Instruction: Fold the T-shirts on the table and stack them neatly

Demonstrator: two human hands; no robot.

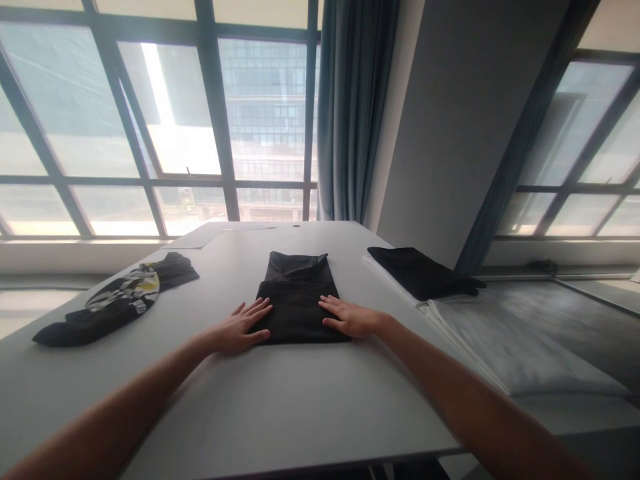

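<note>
A folded black garment (297,297) lies in the middle of the white table (280,407). My left hand (242,327) rests flat on its near left corner, fingers spread and open. My right hand (350,318) lies flat on its near right edge, fingers stretched out, holding nothing. Both forearms reach in from the bottom of the view.
A black garment with a white and yellow print (117,300) lies crumpled at the table's left. Another black garment (423,272) sits on a white padded surface (505,353) to the right. Papers (200,239) lie at the far edge by the windows and curtain (350,107).
</note>
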